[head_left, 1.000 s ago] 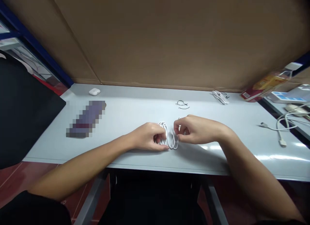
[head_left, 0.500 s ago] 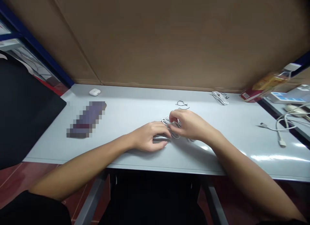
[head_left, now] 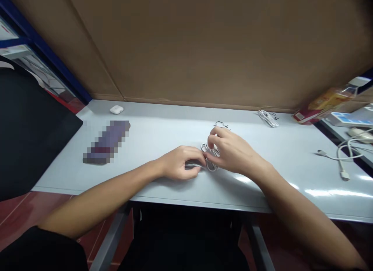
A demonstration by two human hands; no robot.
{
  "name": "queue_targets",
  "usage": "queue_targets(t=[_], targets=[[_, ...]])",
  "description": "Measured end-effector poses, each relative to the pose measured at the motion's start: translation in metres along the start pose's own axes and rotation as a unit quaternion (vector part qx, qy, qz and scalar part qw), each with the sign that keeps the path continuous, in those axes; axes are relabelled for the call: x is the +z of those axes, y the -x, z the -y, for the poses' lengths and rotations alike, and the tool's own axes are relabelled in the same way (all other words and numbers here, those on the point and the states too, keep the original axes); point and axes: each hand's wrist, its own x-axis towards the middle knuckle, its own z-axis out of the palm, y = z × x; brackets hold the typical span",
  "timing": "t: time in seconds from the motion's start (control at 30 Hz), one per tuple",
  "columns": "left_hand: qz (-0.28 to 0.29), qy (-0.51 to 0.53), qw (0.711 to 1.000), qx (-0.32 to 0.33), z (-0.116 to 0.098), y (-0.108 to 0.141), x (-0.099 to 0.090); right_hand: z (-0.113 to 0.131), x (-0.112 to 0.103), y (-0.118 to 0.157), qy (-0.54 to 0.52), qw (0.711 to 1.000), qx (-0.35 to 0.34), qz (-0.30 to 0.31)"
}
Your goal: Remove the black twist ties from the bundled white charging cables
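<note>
Both forearms come in from the near table edge. Left hand (head_left: 182, 164) rests on the pale grey table (head_left: 163, 185), fingers curled in, pinching one side of a coiled white cable (head_left: 210, 157). Right hand (head_left: 230, 150) is just beside it, fingers closed over the top of the same coil (most of the coil is hidden under them), so both hands hold it. The cable sits on the table near the middle, between the two hands.

Just behind the right hand: a thin black wire tie (head_left: 222, 125). Left of the hands: a blurred purple object (head_left: 107, 142), with a white earbud case (head_left: 116, 109) beyond it. Far right: loose white cables (head_left: 342, 156). Back right: another bundled white cable (head_left: 268, 118) and a yellow-red packet (head_left: 326, 104). Brown cardboard wall (head_left: 204, 49) at the rear.
</note>
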Motion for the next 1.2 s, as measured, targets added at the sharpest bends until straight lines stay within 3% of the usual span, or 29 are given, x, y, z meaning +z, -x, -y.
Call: queue_targets(t=[0.1, 0.17, 0.43, 0.6, 0.7, 0.8, 0.87, 0.97, 1.07, 1.2], targets=[[-0.040, -0.022, 0.999, -0.011, 0.001, 0.000, -0.002, -0.002, 0.009, -0.001, -0.059, 0.995, -0.077, 0.021], [-0.073, -0.043, 0.996, -0.026, 0.002, 0.000, -0.005, -0.003, 0.012, -0.002, -0.067, 0.993, -0.083, 0.049], [-0.124, -0.053, 0.985, -0.103, 0.005, -0.002, -0.007, -0.019, -0.002, 0.000, 0.003, 0.991, 0.028, 0.132], [-0.150, -0.079, 0.973, -0.157, 0.008, -0.004, -0.005, -0.037, -0.005, 0.006, 0.045, 0.987, 0.060, 0.145], [-0.182, -0.103, 0.960, -0.184, 0.011, -0.005, -0.006, -0.034, -0.007, 0.006, 0.045, 0.992, 0.061, 0.104], [-0.211, -0.146, 0.948, -0.188, 0.013, -0.005, -0.007, -0.015, 0.002, 0.000, -0.030, 0.998, 0.053, -0.034], [-0.220, -0.186, 0.938, -0.195, 0.014, -0.004, -0.008, 0.003, 0.016, -0.006, -0.098, 0.987, 0.059, -0.114], [-0.184, -0.249, 0.922, -0.231, 0.018, -0.002, -0.007, 0.026, 0.043, -0.014, -0.149, 0.983, 0.043, -0.095], [-0.089, -0.282, 0.910, -0.291, 0.021, 0.000, -0.004, 0.036, 0.065, -0.017, -0.134, 0.990, 0.037, -0.029], [-0.004, -0.289, 0.906, -0.310, 0.020, 0.001, -0.004, 0.037, 0.074, -0.017, -0.086, 0.994, 0.060, 0.011]])
